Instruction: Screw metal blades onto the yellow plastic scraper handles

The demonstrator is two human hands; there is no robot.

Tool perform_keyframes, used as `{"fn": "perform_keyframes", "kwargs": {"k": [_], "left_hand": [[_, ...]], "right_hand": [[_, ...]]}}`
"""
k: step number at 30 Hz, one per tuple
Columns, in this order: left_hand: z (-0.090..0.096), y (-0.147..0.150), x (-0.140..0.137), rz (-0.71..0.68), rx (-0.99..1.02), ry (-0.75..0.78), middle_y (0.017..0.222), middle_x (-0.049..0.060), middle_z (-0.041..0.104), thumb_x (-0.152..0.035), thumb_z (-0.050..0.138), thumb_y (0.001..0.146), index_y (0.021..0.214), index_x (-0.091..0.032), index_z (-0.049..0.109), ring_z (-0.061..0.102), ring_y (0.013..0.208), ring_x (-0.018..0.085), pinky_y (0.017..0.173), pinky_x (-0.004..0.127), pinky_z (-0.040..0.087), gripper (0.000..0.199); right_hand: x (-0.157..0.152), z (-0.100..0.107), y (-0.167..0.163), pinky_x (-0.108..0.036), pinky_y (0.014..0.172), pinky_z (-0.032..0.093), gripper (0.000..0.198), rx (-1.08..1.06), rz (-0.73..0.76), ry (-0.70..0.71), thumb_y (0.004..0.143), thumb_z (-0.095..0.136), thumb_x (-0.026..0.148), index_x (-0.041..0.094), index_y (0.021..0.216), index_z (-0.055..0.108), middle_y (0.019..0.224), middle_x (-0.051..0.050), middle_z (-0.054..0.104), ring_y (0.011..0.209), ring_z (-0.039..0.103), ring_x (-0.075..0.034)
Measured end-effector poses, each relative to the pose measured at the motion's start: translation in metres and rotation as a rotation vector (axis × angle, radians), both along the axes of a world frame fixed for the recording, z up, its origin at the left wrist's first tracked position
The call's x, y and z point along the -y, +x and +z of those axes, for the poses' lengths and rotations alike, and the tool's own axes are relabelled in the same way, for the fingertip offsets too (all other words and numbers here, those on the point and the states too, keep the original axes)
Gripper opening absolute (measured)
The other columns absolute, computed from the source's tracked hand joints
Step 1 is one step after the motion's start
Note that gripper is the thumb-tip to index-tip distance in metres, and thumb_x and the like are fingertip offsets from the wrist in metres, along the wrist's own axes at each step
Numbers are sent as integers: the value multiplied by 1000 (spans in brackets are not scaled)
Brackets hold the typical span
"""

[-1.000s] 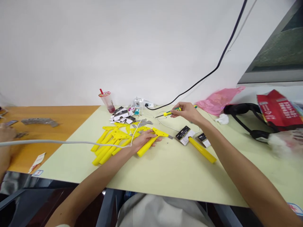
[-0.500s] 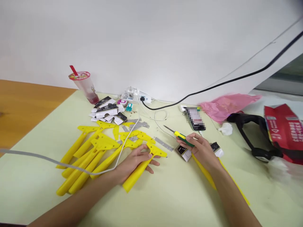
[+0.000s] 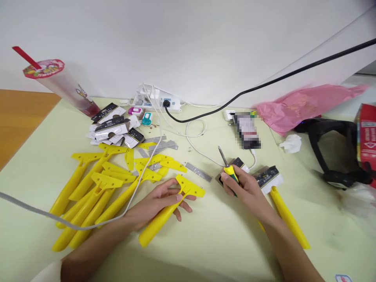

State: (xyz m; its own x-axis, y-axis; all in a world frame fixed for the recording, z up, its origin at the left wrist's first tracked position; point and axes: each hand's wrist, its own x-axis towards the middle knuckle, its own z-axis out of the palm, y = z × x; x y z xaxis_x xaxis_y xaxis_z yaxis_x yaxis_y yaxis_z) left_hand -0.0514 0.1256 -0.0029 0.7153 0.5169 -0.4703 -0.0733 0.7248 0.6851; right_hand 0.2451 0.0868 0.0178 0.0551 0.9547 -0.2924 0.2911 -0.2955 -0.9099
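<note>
My left hand (image 3: 164, 199) grips a yellow plastic scraper handle (image 3: 160, 221), its wide head pointing up and away from me. In my right hand (image 3: 242, 186) is a screwdriver (image 3: 230, 171) with a yellow and green grip, its metal tip pointing up. Several more yellow scraper handles (image 3: 85, 207) lie piled to the left. Flat metal blades (image 3: 198, 171) and loose yellow head plates (image 3: 173, 165) lie beyond my left hand. Beside my right wrist rests a scraper (image 3: 289, 219) with a black and white card sleeve (image 3: 268, 179) over its head; another sleeved one is partly hidden under the hand.
Folded card sleeves (image 3: 113, 125) lie heaped near a tall drink cup (image 3: 67, 88). A power strip (image 3: 173, 102) with cables stands by the wall. A phone (image 3: 247, 131), pink plastic bag (image 3: 302, 107) and black headset (image 3: 331, 156) are at right. A grey cable (image 3: 58, 217) crosses the left handles.
The screwdriver has turned from pointing left to pointing more upright. My left hand still holds the scraper handle, little moved. The camera view has shifted.
</note>
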Motion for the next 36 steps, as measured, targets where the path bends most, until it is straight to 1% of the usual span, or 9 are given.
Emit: {"fn": "perform_keyframes", "kwargs": {"k": [4,9,11,16,19,23,26,29,36], "left_hand": [[4,-3,-2,-80,37,33,142,24,71,-41,78,98,137,-21,65,80,104,29,72,33,60,45],[9,-3,-5,-118,62,37,140,24,72,-42,78,98,136,-21,64,80,102,30,70,33,59,46],[10,-4,-6,-131,80,52,140,25,72,-43,79,97,132,-19,64,80,101,30,69,32,58,44],[8,-6,-5,-132,113,88,139,26,72,-44,79,97,128,-18,62,80,100,29,69,31,58,44],[5,-7,-4,-118,133,101,139,27,72,-43,82,95,129,-19,60,80,99,29,69,31,58,47],[2,-7,-1,-103,155,132,137,27,73,-42,84,93,129,-17,61,81,97,28,68,30,56,49],[0,-6,0,-76,149,140,135,26,74,-41,85,91,131,-17,62,80,95,27,67,29,55,51],[-2,-5,1,-63,132,167,133,25,75,-39,85,91,135,-17,62,80,95,27,68,29,55,55],[-3,-1,5,-76,85,276,135,26,74,-38,84,92,127,-14,68,78,90,23,65,27,53,45]], "right_hand": [[-7,1,-9,-38,65,45,49,244,105,114,102,58,68,28,78,47,73,-2,58,68,53,-23],[-31,-6,-16,-44,84,52,24,457,260,254,100,66,52,29,100,61,100,-8,73,94,68,-31],[-40,-12,-20,-46,91,52,24,524,293,294,96,72,47,28,106,62,110,-11,74,106,68,-34],[-52,-21,-31,-42,82,50,20,622,319,212,92,76,40,26,99,64,98,-8,73,96,69,-32],[-53,-17,-38,-39,76,48,19,598,315,137,91,75,38,26,89,60,87,-5,74,81,68,-27],[-43,-9,-48,-37,71,47,22,541,190,174,89,74,40,25,84,59,82,-3,74,71,64,-22],[-30,-1,-54,-37,69,49,30,413,97,189,86,79,51,25,84,64,82,-4,75,71,64,-22],[-19,7,-55,-37,66,52,44,221,106,120,76,88,62,24,80,68,79,-5,75,72,65,-23],[-10,4,-45,-34,65,51,52,111,126,102,69,94,64,22,74,63,91,-9,80,75,65,-21]]}}
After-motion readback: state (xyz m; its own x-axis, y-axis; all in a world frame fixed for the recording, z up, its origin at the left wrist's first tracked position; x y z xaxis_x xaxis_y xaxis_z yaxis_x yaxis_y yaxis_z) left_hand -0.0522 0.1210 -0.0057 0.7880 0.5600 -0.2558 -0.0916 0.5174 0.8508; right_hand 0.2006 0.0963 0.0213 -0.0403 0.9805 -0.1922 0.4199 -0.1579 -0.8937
